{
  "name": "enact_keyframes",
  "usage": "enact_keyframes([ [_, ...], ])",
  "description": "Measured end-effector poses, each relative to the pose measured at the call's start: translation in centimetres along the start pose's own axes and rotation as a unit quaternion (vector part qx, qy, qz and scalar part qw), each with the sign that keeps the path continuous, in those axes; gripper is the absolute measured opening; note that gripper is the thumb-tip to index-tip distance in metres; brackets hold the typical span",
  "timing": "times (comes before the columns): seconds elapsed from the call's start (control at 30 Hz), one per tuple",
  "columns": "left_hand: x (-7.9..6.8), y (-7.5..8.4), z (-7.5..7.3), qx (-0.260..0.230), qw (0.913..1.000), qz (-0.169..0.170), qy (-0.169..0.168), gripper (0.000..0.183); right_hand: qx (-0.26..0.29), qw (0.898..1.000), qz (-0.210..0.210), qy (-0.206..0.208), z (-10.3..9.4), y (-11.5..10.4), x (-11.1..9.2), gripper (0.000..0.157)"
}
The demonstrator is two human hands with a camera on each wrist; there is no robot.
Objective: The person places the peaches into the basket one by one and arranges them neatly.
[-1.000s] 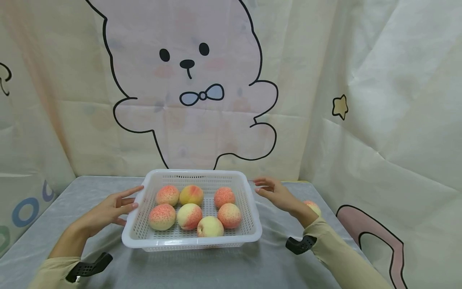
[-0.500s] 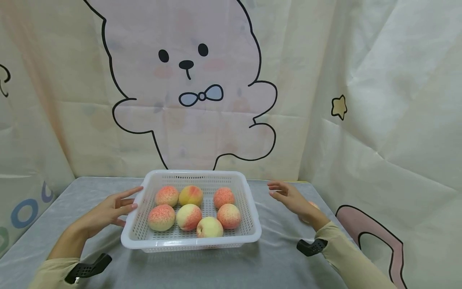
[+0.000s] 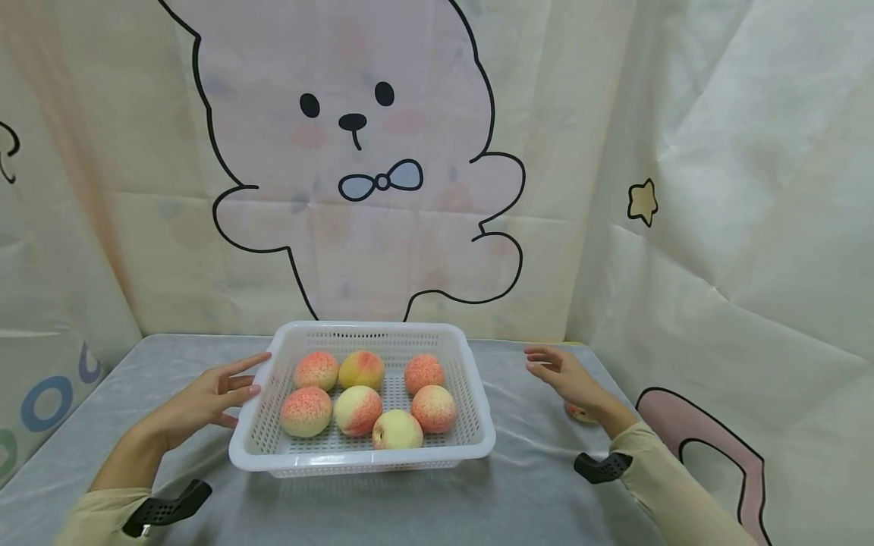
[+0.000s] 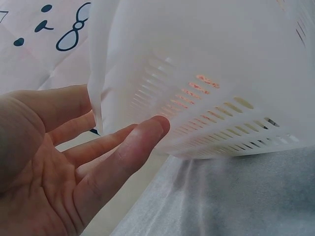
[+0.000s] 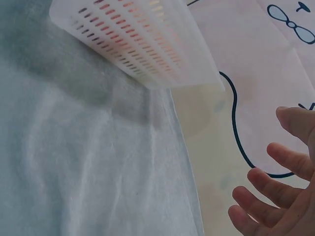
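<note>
A white plastic basket [image 3: 372, 458] with slotted sides holds several peaches, among them a pale one [image 3: 397, 430] near the front and a yellow-orange one [image 3: 362, 370] at the back. My left hand [image 3: 205, 398] is at the basket's left side, fingers extended and touching the rim. In the left wrist view, the thumb [image 4: 130, 152] lies against the slotted wall. My right hand [image 3: 563, 379] hovers right of the basket, apart from it, fingers loosely spread and holding nothing. Beyond that wrist, one more peach [image 3: 580, 414] sits on the table, mostly hidden by the forearm.
A grey cloth covers the table [image 3: 369, 508]. Behind it hangs a curtain [image 3: 382, 250] printed with a cartoon bear, and more curtain [image 3: 737, 250] hangs along the right. Black wrist cameras are strapped over both sleeves.
My right hand has moved away from the basket to the right, and its forearm now covers more of the lone peach. The left hand and the basket have stayed put.
</note>
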State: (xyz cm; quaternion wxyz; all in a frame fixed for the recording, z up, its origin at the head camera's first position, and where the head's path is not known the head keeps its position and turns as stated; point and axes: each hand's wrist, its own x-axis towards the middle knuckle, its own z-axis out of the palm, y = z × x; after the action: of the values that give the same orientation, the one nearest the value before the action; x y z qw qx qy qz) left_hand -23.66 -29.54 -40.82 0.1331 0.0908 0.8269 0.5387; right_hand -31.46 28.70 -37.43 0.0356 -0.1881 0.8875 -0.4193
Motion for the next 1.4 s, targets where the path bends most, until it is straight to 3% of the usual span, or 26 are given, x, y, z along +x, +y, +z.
enact_keyframes([
  [0.97,0.1,-0.1,0.0,-0.008,1.0,-0.002,0.001,0.076,-0.08,0.996,0.027,0.043,-3.7,3.6,-2.8,0.045],
  [1.27,0.1,-0.1,0.0,-0.007,1.0,0.001,0.0,0.076,-0.088,0.992,0.068,0.055,-4.6,5.2,-3.3,0.05],
  [1.4,0.1,-0.2,0.0,-0.008,1.0,0.001,0.0,0.076,-0.093,0.992,0.063,0.058,-4.8,5.8,-3.5,0.05],
])
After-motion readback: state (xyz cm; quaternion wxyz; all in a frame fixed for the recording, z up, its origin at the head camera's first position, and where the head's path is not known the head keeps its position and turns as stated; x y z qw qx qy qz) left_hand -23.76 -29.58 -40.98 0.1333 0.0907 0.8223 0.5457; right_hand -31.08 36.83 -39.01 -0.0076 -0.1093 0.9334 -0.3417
